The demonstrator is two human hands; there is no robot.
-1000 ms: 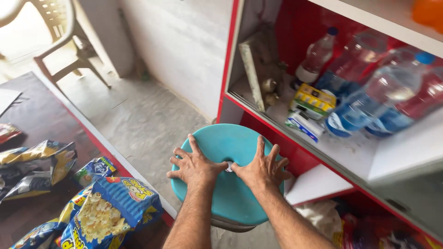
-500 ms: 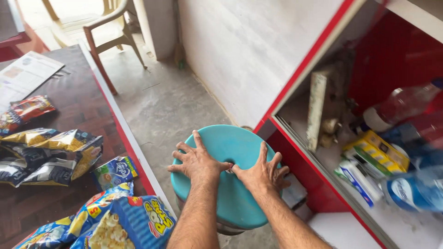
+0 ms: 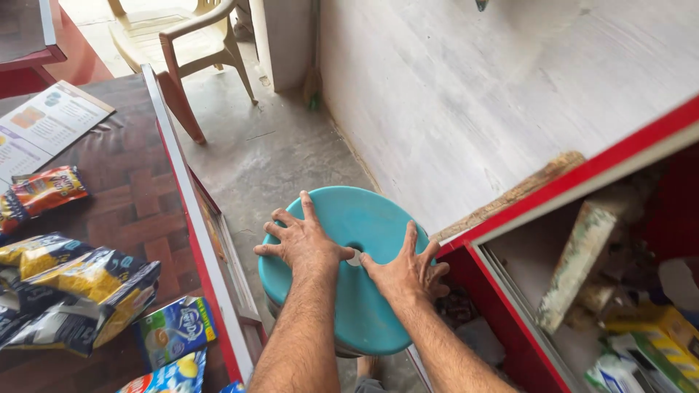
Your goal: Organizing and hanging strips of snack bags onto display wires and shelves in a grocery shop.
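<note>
A round teal plastic stool (image 3: 349,298) stands on the concrete floor between a counter and a red shelf unit. My left hand (image 3: 302,240) lies flat on the left part of its seat, fingers spread. My right hand (image 3: 408,269) lies flat on the right part, fingers spread toward the seat's edge. Both palms press on the seat beside its small centre hole; neither hand grips anything.
A brown counter (image 3: 131,196) on the left carries several snack packets (image 3: 80,291) and a printed sheet (image 3: 36,127). A red shelf unit (image 3: 582,189) on the right holds cartons and a wooden block. A plastic chair (image 3: 182,36) stands farther back by a grey wall.
The view has swung left and down, so the shelf's bottles have left the frame. Both hands stay flat on the stool seat, which sits in about the same place.
</note>
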